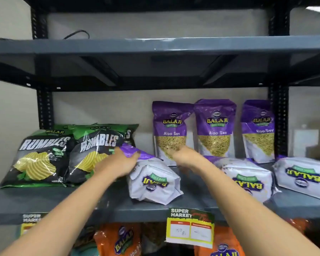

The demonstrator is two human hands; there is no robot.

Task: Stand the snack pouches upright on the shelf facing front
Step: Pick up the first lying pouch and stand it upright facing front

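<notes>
1. Purple-and-white snack pouches filled the right part of the grey metal shelf (118, 207) when I looked through the head camera.
2. Three upright Aloo Sev pouches stood along the shelf's back edge facing front: the left one (171, 126), the middle one (215, 126) and the right one (258, 130), the last partly behind the dark upright post (279, 122).
3. Three more pouches lay flat in front of them, their logos upside down to me: one near the front edge at mid-shelf (155, 180), one to its right (248, 178), and one at the right end (303, 176).
4. My left hand (116, 163) had its grip closed around the purple top end of the mid-shelf lying pouch, fingers curled over it.
5. My right hand (185, 156) reached toward the base of the left upright pouch; motion blur smeared it, so I could not tell whether its grip was spread or pinching anything.
6. Black-and-green Rumbles chip bags (42, 156) leaned at the shelf's left end, the nearest just beside my left hand.
7. Yellow price tag (190, 228) hung from the front edge, with orange packs (118, 241) on the level below.
</notes>
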